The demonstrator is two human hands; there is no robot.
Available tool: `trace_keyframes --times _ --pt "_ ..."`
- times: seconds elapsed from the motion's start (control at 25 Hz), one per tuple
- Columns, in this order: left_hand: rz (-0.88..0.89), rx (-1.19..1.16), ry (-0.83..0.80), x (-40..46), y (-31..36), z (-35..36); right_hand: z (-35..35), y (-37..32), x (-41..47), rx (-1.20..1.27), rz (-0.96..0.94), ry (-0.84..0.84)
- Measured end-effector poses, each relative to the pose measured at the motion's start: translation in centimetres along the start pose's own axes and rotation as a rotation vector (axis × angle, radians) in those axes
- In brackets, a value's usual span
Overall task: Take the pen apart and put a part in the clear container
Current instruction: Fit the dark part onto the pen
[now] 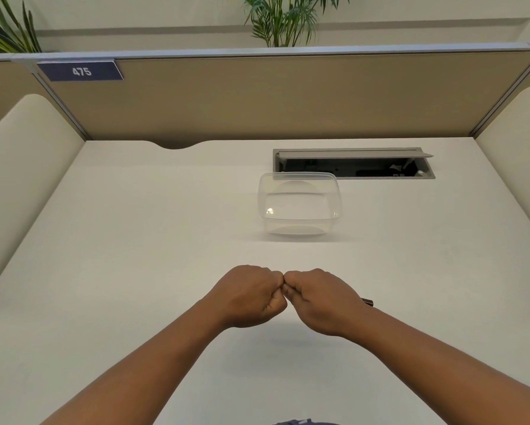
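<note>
**Fingers curled tight, pen almost hidden**

Fingers (pixel 276 302) of the left hand (pixel 248 297) curled into a fist, knuckles pressed against those of the right hand (pixel 325 299), both held just above the surface (pixel 135 271). Closed round the pen (pixel 367 301), by all appearances, though only a dark tip showed, poking out past the heel of the right hand. Could not tell from this view which section sat under which fist, nor whether the left truly gripped the barrel or only butted against the other hand. Judged as the pull-apart or twist step, not yet finished, with no loose part in sight.

Further off, slightly right of the hands and well apart from them, stood the clear container (pixel 299 204), lidless and holding nothing visible. Behind it, touching or just beside its far rim, lay an open cable hatch (pixel 354 164) sunk into the surface. Beyond that, a tan partition (pixel 288 96) with a number plate (pixel 81 71), and plants (pixel 283 16) over the top.

Risks from here, as a guess: a sudden release flinging a spring or refill out of such a closed grip; a small part rolling off the pale surface or dropping into the open hatch; an overshot toss past the light container, or a knock sliding it backward.
</note>
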State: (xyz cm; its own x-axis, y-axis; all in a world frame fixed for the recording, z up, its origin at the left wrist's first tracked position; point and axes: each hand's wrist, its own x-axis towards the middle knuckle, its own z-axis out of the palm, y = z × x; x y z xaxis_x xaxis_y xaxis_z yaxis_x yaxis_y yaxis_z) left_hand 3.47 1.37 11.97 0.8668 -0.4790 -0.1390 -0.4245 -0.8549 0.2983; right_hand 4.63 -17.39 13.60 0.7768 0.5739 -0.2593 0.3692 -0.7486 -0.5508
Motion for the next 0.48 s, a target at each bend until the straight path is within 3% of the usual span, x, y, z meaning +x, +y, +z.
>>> trace_keyframes --times 0.48 --pt "-0.008 -0.014 0.006 -0.35 0.01 0.32 0.91 0.16 -0.18 -0.001 -0.007 0.009"
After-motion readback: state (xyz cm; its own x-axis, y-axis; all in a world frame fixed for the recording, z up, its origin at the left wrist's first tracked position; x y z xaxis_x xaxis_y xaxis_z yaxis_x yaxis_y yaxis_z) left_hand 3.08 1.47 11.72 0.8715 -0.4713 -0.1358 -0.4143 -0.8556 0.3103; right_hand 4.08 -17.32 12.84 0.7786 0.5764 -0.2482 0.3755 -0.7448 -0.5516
